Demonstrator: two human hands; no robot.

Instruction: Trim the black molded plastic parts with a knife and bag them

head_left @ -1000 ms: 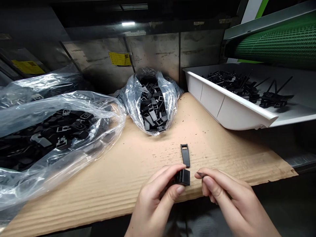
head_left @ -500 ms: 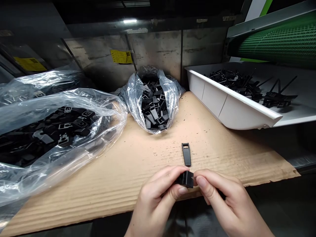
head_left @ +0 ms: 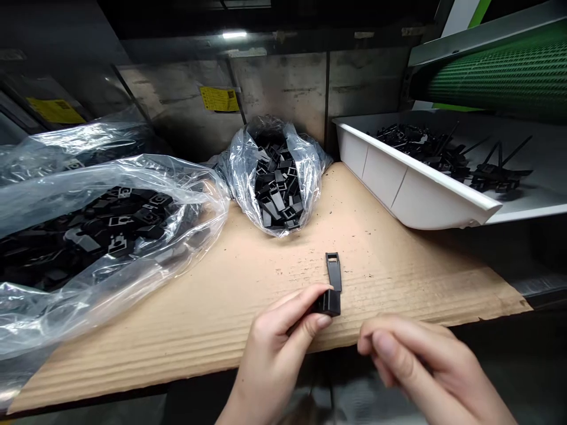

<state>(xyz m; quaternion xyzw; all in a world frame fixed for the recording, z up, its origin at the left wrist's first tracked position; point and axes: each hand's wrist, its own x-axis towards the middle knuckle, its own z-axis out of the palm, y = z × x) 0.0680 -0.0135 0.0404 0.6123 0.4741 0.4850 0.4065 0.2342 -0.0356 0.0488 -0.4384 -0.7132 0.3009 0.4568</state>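
Between the thumb and fingers of my left hand (head_left: 280, 342) is a small, boxy black plastic part (head_left: 328, 302), held over the front of the cardboard. My right hand (head_left: 414, 360) is apart from it, to the right and nearer to me. Its fingers are curled with the thumb pressed against them; whether anything small is between them is hidden. Just beyond the held part lies a flat, tapered black plastic piece (head_left: 333, 273) with a rectangular hole at its far end. The held part covers a bit of its near end.
A clear bag (head_left: 241, 198) of small black pieces stands at the back. Another large clear bag (head_left: 195, 248) with black parts lies left. At right are a white tray (head_left: 425, 206) with black assemblies and a green roller (head_left: 496, 77). Cardboard (head_left: 186, 330) covers the worktop.
My right hand has drawn away from the black part, moving right and towards me. My left hand has shifted slightly away from me and left, still gripping the part.
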